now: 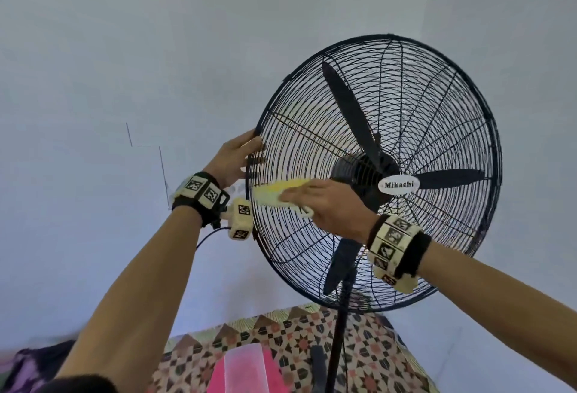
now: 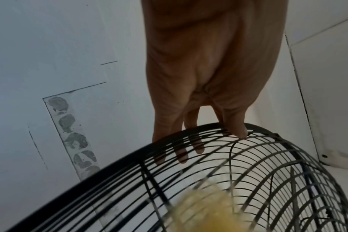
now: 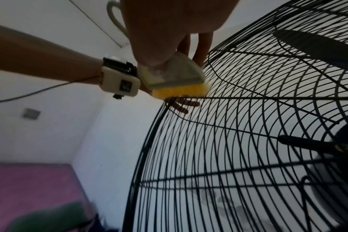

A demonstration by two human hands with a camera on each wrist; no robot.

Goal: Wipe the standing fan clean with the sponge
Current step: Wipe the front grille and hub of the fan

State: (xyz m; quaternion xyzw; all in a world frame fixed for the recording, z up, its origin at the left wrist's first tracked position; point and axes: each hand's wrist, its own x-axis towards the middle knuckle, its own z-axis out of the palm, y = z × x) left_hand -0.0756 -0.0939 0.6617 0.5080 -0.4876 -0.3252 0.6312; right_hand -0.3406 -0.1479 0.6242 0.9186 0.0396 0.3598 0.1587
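— Gripping is split between the two hands: the person's right hand (image 1: 324, 205) has its fingers and thumb closed on the yellow sponge with a pale grey-white backing (image 1: 281, 194), pressing its yellow face against the black wire front grille of the tall standing fan (image 1: 406, 130). The left hand (image 1: 235, 158) wraps the grille's outer rim on the left side, fingers behind the wires and thumb in front, as the left wrist view shows.

— So which step is this?

— Judging by the contact, the wiping itself is in hand, at the left part of the grille, between the rim and the white oval brand badge (image 1: 398, 185) at the hub. The fan stands upright on its black pole (image 1: 340, 324) before a pale wall (image 1: 125, 49), over a patterned cloth (image 1: 281, 339).

— And what does the next move call for?

— Probably a steady drag of the sponge along the wires while the left hand braces the head so it does not swing. Pressure should stay light, since thin wires can snag foam. Much of the grille looks yet to be covered; whether dust remains on it cannot be told.
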